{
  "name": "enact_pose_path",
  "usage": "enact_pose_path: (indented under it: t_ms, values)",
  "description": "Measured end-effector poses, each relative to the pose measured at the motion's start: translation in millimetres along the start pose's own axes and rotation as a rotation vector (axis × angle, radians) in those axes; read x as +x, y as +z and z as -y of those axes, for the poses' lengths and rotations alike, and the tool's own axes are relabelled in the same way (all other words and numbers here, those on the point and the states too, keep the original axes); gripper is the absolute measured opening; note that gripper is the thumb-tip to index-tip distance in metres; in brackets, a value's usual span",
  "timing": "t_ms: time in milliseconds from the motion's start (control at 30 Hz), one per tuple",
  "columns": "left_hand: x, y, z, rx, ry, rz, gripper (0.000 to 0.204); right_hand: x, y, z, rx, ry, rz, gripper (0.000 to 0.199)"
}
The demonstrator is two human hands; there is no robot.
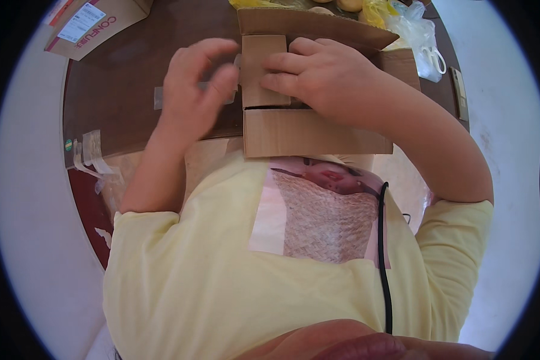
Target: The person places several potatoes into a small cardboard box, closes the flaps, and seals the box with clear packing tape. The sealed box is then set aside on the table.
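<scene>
A brown cardboard box stands at the table's near edge, right in front of me. Its far flap and near flap are unfolded, and the left flap lies folded inward. My right hand rests its bent fingers on that left flap, holding nothing that I can see. Just left of the box, my left hand is raised with thumb and fingers apart, slightly blurred and with nothing in it. The inside of the box is mostly hidden by my right hand and arm.
A second carton with a white label stands at the far left of the dark table. Clear tape strips hang at the left edge. Clear plastic bags and a yellow bag lie at the back right.
</scene>
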State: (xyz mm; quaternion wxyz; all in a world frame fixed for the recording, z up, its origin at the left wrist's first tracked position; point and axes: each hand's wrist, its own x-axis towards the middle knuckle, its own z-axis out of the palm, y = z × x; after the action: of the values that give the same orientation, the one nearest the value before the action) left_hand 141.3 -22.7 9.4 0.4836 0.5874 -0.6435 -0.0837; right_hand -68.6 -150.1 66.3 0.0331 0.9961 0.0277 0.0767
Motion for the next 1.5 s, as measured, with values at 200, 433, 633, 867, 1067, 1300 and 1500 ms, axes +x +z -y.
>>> enact_pose_path:
  t_ms: [200, 433, 633, 867, 1067, 1300, 1500]
  values:
    - [2, 7, 28, -0.47, -0.454, 0.299, 0.034, -3, 2, 3, -0.028, 0.016, 0.001, 0.028]
    - [11, 0, 22, -0.702, -0.582, 0.242, 0.016, -6, 3, 1, 0.003, 0.006, 0.004, 0.029]
    - [10, -3, 31, -0.825, -0.58, 0.334, 0.01, -7, 3, 3, 0.034, 0.024, 0.052, 0.037]
    - [27, -31, 37, -0.504, -0.568, 0.389, 0.012, -8, 6, 2, -0.021, -0.001, 0.03, 0.029]
    - [31, -41, 28, 0.046, -0.176, 0.34, 0.014, -8, 9, 4, -0.025, -0.015, 0.0, 0.028]
    - [23, -4, -45, 0.266, 0.444, 0.369, 0.018, -11, 10, 4, 0.006, 0.014, -0.008, 0.027]
    - [16, 0, -55, 0.483, 0.384, 0.361, 0.025, -42, -19, 8, 0.015, 0.164, -0.21, 0.035]
